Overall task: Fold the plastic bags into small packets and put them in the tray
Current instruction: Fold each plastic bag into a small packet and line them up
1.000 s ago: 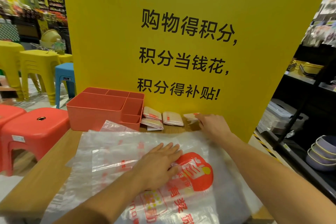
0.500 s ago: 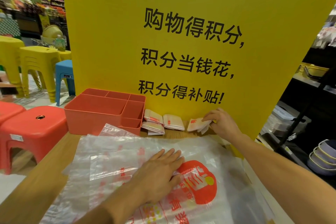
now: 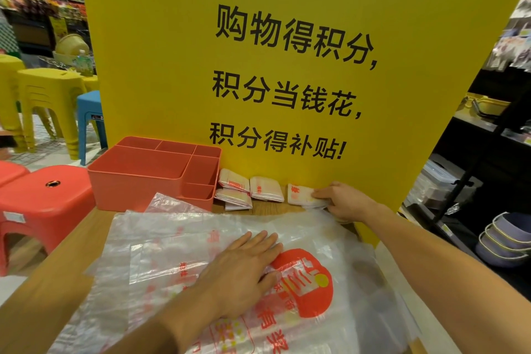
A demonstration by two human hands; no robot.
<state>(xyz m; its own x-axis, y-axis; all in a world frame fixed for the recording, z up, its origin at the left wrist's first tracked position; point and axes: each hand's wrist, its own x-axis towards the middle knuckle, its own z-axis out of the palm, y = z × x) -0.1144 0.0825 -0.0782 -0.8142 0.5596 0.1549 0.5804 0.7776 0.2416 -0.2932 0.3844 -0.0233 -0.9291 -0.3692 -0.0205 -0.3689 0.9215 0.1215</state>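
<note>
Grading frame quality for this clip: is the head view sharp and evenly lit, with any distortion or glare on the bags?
Head view: even light, soft shadows; yellow sign, left hand and right hand read sharp; wide-angle bending tilts the sign's sides and the shelves; plastic bags show mild sheen, no blown glare.

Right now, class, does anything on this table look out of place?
Yes: several folded packets lie on the table beside the tray, against the yellow board, not inside it. The right hand holds one more packet there too. The tray's visible compartments look empty.
</note>
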